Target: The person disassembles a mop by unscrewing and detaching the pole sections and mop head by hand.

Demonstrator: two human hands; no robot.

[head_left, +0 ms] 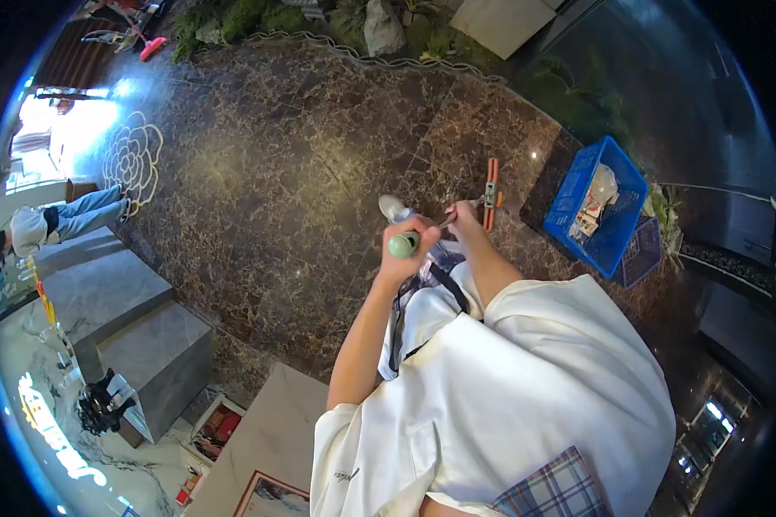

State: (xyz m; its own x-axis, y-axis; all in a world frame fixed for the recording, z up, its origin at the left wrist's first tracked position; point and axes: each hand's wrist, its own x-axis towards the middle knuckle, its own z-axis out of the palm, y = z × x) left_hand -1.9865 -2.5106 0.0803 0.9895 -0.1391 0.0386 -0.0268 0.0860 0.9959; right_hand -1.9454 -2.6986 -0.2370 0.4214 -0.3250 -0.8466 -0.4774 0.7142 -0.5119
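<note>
My left hand (pixel 409 248) is closed around the pale green end (pixel 403 246) of a long-handled floor tool, close to my body. Lower on what looks like the same handle, my right hand (pixel 464 219) is wrapped shut. Just beyond it, the tool's narrow orange-red head (pixel 491 195), with a grey fitting at its middle, is at the dark marbled floor. Most of the shaft is hidden by my hands. A light-coloured shoe (pixel 393 208) shows beside my left hand.
A blue crate (pixel 602 250) with white items stands at right, a dark basket (pixel 642 252) behind it. Grey steps (pixel 151 332) and a person in jeans (pixel 90 214) are at left. Plants and a rock (pixel 383 30) line the far edge. A pink-headed broom (pixel 153 48) lies far left.
</note>
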